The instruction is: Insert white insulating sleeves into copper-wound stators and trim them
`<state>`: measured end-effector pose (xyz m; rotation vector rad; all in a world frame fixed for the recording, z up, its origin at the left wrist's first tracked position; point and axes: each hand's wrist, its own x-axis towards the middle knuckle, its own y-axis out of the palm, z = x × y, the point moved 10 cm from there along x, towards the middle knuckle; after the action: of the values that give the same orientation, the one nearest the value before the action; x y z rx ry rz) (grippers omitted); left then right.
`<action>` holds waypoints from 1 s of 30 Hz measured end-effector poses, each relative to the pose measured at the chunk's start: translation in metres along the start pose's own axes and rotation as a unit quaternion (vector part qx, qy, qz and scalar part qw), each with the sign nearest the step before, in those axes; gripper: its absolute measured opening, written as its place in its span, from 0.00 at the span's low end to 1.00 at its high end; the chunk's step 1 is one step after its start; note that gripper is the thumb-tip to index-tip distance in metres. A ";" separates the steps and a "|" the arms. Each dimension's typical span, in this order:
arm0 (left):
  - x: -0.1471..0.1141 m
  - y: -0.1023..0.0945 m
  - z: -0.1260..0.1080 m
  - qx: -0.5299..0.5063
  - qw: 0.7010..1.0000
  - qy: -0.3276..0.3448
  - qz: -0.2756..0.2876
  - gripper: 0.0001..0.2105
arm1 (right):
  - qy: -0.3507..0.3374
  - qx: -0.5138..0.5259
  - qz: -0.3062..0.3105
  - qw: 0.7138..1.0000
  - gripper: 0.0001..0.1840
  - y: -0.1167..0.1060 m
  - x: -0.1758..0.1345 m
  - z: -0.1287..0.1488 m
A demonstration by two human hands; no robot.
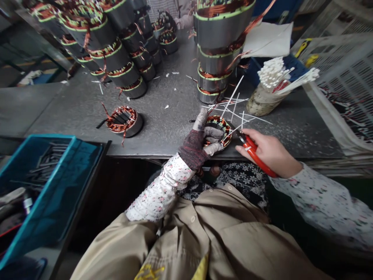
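My left hand (205,136), in a greyish glove with a dark knitted cuff, grips a motor stator (227,136) at the table's front edge, its fingers over the ring. Copper windings and green insulation show around the stator's rim. White cable ties (232,102) stick up from it and lie loose behind it. Red-handled cutters (256,156) are held in my bare right hand (275,153), fingers closed around the handles. Their dark jaws are beside the stator's right side, near a cable tie; whether they touch it I cannot tell.
Another stator (124,121) sits to the left on the table (163,134). Stacked stators (214,60) stand behind, with more stacks (116,62) at back left. A cup (262,102) of cable ties stands right, beside a white crate (326,112). A blue bin (55,194) is at left.
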<state>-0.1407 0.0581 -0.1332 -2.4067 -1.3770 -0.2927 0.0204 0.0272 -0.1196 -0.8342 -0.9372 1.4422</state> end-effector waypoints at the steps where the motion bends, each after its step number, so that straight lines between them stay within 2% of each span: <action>1: 0.000 -0.001 -0.001 -0.002 1.000 0.008 -0.005 0.48 | -0.007 0.019 0.009 1.000 0.29 0.001 -0.003 -0.002; 7: -0.002 -0.003 0.002 -0.046 0.999 0.019 -0.014 0.47 | -0.022 0.079 0.051 0.995 0.29 0.006 -0.011 -0.001; 13: -0.001 -0.004 0.003 -0.056 0.998 0.017 -0.018 0.49 | -0.037 0.012 0.071 0.997 0.30 0.007 -0.001 0.009; 21: 0.000 -0.003 0.000 -0.083 0.996 0.033 -0.015 0.48 | -0.013 -0.069 0.066 0.995 0.23 0.014 -0.001 0.011; 26: -0.001 -0.005 -0.005 0.021 0.999 0.031 -0.015 0.46 | -0.030 -0.048 0.003 0.998 0.23 0.008 -0.006 0.010; 28: -0.001 -0.007 -0.012 0.098 0.994 0.042 -0.015 0.44 | -0.019 -0.022 -0.050 0.998 0.24 -0.003 -0.012 -0.003; 30: 0.000 -0.006 -0.024 0.213 0.974 0.079 -0.002 0.38 | -0.005 -0.014 -0.086 0.996 0.25 -0.013 -0.019 -0.018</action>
<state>-0.1463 0.0514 -0.1104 -1.9846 -1.2289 -0.1639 0.0432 0.0098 -0.1157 -0.7495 -1.0137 1.2879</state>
